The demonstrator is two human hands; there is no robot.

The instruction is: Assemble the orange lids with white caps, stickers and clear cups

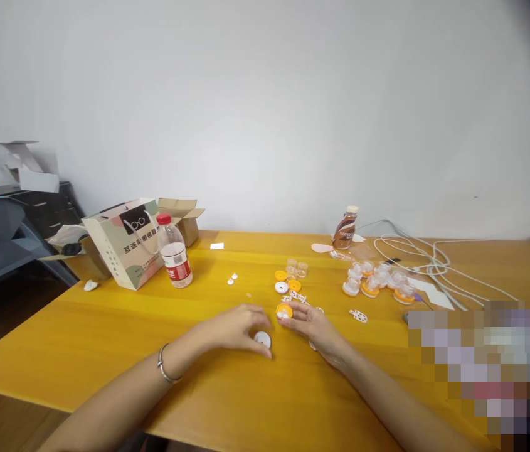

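Between the thumb and fingertips of my right hand point(310, 325) is a round orange plastic piece point(284, 309) with something white in its middle. My left hand point(240, 328) is open, its thumb and fingers curved apart around a white disc point(262, 341) that appears to lie on the table. Just beyond my hands are a white ring-shaped disc point(281, 287), orange discs point(295, 285) and small clear cups point(296, 269). White cut-out pieces point(295, 295) lie close behind my right hand, which partly covers some of them.
On the left stand a paper bag point(126, 251), a red-capped water bottle point(175, 254) and cardboard boxes. Several clear-topped round assemblies point(377, 279), a brown drink bottle point(345, 229) and white cables point(434, 260) are on the right. Small white pieces point(231, 279) lie mid-table. A pixelated area covers the lower right.
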